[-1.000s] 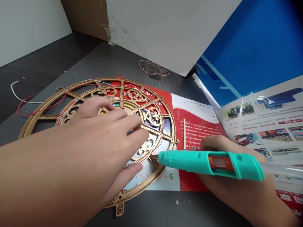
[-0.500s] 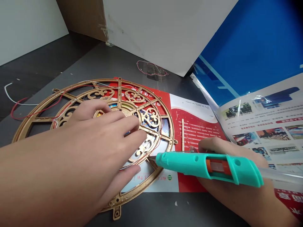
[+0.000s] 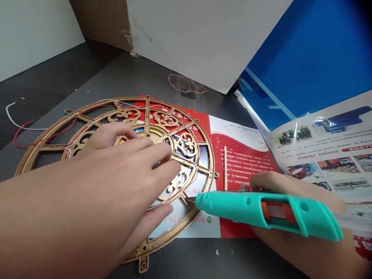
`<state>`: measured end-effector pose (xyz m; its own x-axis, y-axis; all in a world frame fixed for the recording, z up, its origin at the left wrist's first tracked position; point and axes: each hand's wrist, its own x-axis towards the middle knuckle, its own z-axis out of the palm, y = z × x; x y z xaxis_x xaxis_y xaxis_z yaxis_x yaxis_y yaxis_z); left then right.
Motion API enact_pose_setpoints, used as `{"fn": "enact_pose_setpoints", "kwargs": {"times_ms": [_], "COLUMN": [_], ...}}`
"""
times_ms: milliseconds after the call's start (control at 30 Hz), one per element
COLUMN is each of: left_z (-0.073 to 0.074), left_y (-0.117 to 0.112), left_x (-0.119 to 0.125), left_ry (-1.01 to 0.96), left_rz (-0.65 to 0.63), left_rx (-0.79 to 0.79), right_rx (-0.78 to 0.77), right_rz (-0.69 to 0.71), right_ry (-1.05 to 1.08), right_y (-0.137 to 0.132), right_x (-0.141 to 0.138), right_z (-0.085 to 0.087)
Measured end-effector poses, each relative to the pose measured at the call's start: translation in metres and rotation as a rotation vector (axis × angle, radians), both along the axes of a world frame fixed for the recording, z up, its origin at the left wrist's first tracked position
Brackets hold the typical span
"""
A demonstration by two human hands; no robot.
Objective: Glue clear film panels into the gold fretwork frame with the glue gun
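The left hand point(image 3: 124, 166) lies fingers apart on a gold filigree wheel frame point(image 3: 186, 143), while the right hand point(image 3: 279, 186) clamps a teal 3D printing pen point(image 3: 247, 209), tip just beside the frame.

Gold filigree wheel point(image 3: 186, 144) lies flat (teal 3D pen point(image 3: 247, 207) tip at rim).

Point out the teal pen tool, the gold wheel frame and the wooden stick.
teal pen tool point(image 3: 232, 205), head view, on its barrel
gold wheel frame point(image 3: 123, 115), head view, on its scrollwork
wooden stick point(image 3: 226, 168), head view, on the middle of its shaft
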<state>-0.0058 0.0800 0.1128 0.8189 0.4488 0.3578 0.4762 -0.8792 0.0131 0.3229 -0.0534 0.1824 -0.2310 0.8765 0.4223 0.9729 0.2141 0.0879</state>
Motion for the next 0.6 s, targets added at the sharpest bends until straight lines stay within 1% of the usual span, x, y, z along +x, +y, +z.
{"fn": "enact_pose_setpoints", "kwargs": {"times_ms": [67,200,267,300,367,433,467,533,600], "left_z": [-0.011,-0.040,-0.046,-0.047,-0.041,-0.030,-0.024,-0.014,-0.007], "left_y": [-0.001,-0.005,-0.007,-0.007,-0.005,-0.002,-0.001,0.002,0.003], "left_x": [-0.003,-0.011,-0.013,-0.013,-0.011,-0.006,-0.002,0.005,0.011], "left_ry": [0.000,-0.014,-0.018,-0.020,-0.024,-0.029,-0.050,-0.113,-0.171], "left_rz": [-0.016,-0.012,-0.007,-0.006,-0.007,-0.008,-0.008,-0.007,-0.009], "left_rx": [0.015,0.033,0.037,0.037,0.038,0.039,0.034,0.008,-0.016], "right_rx": [0.023,0.058,0.059,0.056,0.044,0.056,0.099,0.136,0.117], "right_rz": [-0.004,0.000,0.003,0.000,-0.012,-0.030,-0.050,-0.080,-0.102], "right_ry": [0.001,0.022,0.016,0.005,-0.012,0.001,0.021,0.044,0.056], "right_y": [-0.002,0.001,0.004,0.004,0.004,0.000,-0.002,-0.007,-0.011], "right_x": [0.001,-0.003,-0.007,-0.008,-0.008,-0.004,-0.002,0.003,0.005], "right_z": [-0.003,-0.004,-0.001,0.000,-0.001,-0.008,-0.013,-0.022,-0.026]}}
